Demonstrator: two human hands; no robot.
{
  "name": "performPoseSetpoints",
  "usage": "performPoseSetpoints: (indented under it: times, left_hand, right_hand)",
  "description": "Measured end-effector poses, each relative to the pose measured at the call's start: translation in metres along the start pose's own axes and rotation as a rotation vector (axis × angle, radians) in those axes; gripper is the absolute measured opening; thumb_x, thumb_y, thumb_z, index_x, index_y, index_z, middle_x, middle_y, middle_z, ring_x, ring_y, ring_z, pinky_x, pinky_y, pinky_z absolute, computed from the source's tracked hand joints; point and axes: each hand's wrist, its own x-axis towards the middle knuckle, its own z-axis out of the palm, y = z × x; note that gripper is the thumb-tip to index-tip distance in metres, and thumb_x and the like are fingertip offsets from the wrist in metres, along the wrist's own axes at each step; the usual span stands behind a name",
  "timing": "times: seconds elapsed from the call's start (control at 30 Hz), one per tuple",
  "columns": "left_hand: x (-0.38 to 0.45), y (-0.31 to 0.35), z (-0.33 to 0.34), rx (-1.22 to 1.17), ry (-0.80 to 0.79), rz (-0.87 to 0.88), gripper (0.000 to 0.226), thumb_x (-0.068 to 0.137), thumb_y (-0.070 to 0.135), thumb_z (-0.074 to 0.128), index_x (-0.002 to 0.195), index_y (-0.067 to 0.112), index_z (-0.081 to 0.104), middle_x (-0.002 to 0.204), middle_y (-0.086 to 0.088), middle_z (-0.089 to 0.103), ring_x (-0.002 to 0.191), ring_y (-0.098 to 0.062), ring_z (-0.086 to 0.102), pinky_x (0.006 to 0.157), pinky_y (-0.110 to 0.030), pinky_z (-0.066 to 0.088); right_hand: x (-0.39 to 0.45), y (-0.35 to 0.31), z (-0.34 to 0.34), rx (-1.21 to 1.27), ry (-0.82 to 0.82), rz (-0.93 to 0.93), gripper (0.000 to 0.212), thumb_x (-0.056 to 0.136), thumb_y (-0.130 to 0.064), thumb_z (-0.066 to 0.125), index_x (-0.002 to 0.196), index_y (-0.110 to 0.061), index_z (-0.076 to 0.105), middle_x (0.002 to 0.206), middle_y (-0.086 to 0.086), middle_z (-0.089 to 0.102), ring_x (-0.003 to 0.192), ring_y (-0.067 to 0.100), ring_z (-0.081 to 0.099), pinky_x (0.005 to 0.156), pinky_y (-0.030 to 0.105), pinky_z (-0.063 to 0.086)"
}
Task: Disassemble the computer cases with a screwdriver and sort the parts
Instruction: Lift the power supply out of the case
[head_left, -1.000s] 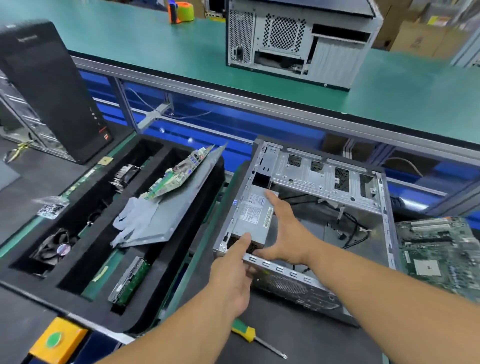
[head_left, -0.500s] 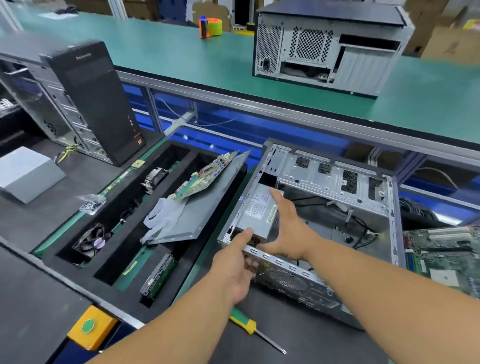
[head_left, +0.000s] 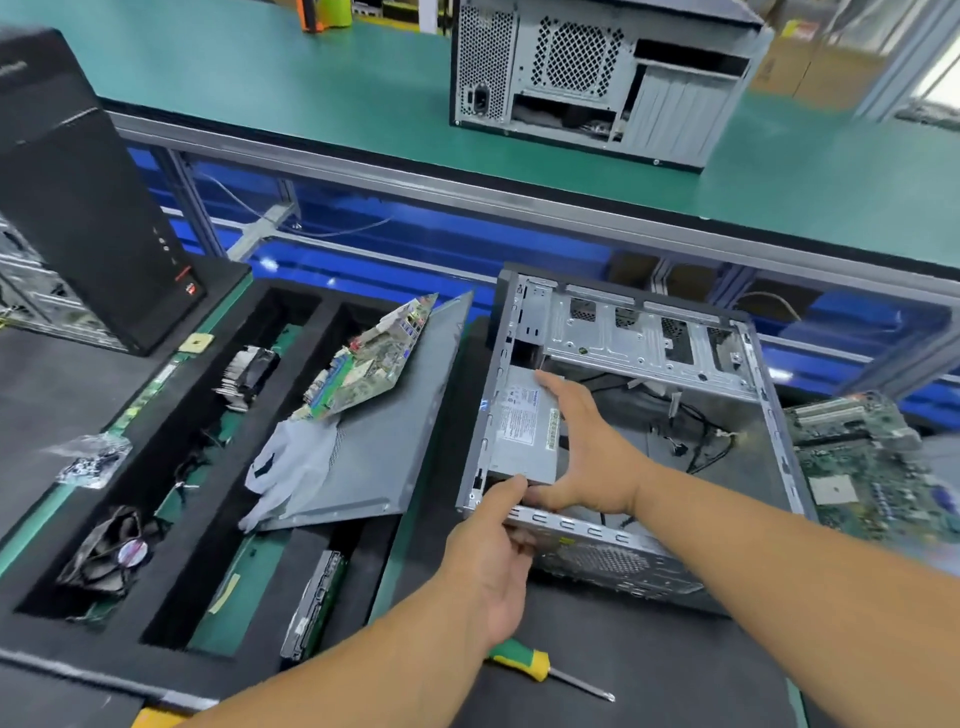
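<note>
Nearest in, a green-and-yellow-handled screwdriver (head_left: 524, 660) lies on the dark surface (head_left: 649, 670), idle, just beside the left wrist. Just above it the left hand (head_left: 491, 561) has the near rim of the open grey metal computer case (head_left: 654, 395), thumb on top of the rim and fingers (head_left: 519, 538) curled under it, bracing the shell. The right hand (head_left: 587, 447) is inside, flat against the silver boxy power supply (head_left: 522, 426) in the case's near-left corner, fingers straight along its inner side, thumb hooked at its near edge — pressing, not clenched.

The step in hand looks like freeing that supply. Best done by sliding it clear of the case wall before lifting, keeping the left hand firm so the case does not skid. The black cables (head_left: 691, 441) on the case floor may or may not be attached to it; I cannot tell, so pull gently.

Left of the case, the black foam sorting tray (head_left: 426, 525) holds a grey side panel (head_left: 384, 441) with a green circuit board (head_left: 371, 358) leaning on it. Another green motherboard (head_left: 857, 467) lies right of the case.
</note>
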Motion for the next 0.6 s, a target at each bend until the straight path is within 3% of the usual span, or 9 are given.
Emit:
performPoseSetpoints:
  times: [0.13, 0.23, 0.37, 0.43, 0.5, 0.6]
  left_hand:
    - [-0.002, 0.003, 0.0, -0.073, -0.009, -0.019, 0.012, 0.085, 0.021, 0.08, 0.089, 0.009, 0.081, 0.086, -0.008, 0.073, 0.062, -0.014, 0.065, 0.088, -0.032, 0.053]
    - [-0.003, 0.003, 0.001, -0.075, 0.008, -0.005, 0.01, 0.082, 0.02, 0.081, 0.085, 0.01, 0.084, 0.096, -0.012, 0.076, 0.079, -0.019, 0.071, 0.102, -0.036, 0.054]
    - [-0.001, -0.001, 0.002, -0.085, 0.029, 0.029, 0.032, 0.066, 0.024, 0.085, 0.094, 0.009, 0.081, 0.101, -0.013, 0.076, 0.09, -0.022, 0.07, 0.105, -0.039, 0.052]
    - [-0.001, -0.002, 0.004, -0.092, 0.052, 0.04, 0.04, 0.065, 0.024, 0.083, 0.1, 0.008, 0.077, 0.102, -0.013, 0.076, 0.085, -0.022, 0.072, 0.098, -0.039, 0.054]
    - [-0.001, -0.002, 0.007, -0.095, 0.065, 0.058, 0.032, 0.066, 0.024, 0.081, 0.094, 0.009, 0.078, 0.098, -0.012, 0.076, 0.077, -0.02, 0.074, 0.086, -0.036, 0.054]
    - [0.0, -0.002, 0.012, -0.107, 0.087, 0.064, 0.013, 0.074, 0.021, 0.077, 0.082, 0.011, 0.08, 0.096, -0.012, 0.076, 0.078, -0.021, 0.074, 0.084, -0.035, 0.054]
  right_hand:
    - [0.003, 0.002, -0.002, 0.014, 0.043, -0.032, 0.128, 0.056, -0.057, 0.092, 0.156, -0.049, 0.011, 0.156, -0.027, 0.016, 0.141, -0.009, 0.027, 0.11, 0.019, 0.027]
    - [0.005, 0.002, -0.003, 0.028, 0.05, -0.067, 0.127, 0.057, -0.056, 0.092, 0.156, -0.045, 0.014, 0.155, -0.024, 0.019, 0.14, -0.018, 0.021, 0.109, 0.014, 0.024]
    - [0.003, 0.004, -0.002, 0.026, 0.059, -0.093, 0.127, 0.054, -0.06, 0.092, 0.154, -0.047, 0.015, 0.155, -0.019, 0.019, 0.141, 0.003, 0.033, 0.112, 0.023, 0.031]
    - [0.002, 0.006, -0.002, 0.008, 0.066, -0.101, 0.127, 0.053, -0.061, 0.091, 0.153, -0.049, 0.014, 0.155, -0.017, 0.019, 0.14, 0.009, 0.036, 0.113, 0.031, 0.037]
    - [0.003, 0.006, -0.003, -0.01, 0.068, -0.098, 0.128, 0.05, -0.063, 0.09, 0.152, -0.051, 0.013, 0.155, -0.014, 0.019, 0.139, 0.014, 0.039, 0.112, 0.039, 0.041]
    - [0.009, 0.008, -0.006, -0.04, 0.054, -0.088, 0.129, 0.048, -0.065, 0.088, 0.153, -0.048, 0.015, 0.153, -0.01, 0.019, 0.137, 0.017, 0.039, 0.111, 0.042, 0.044]
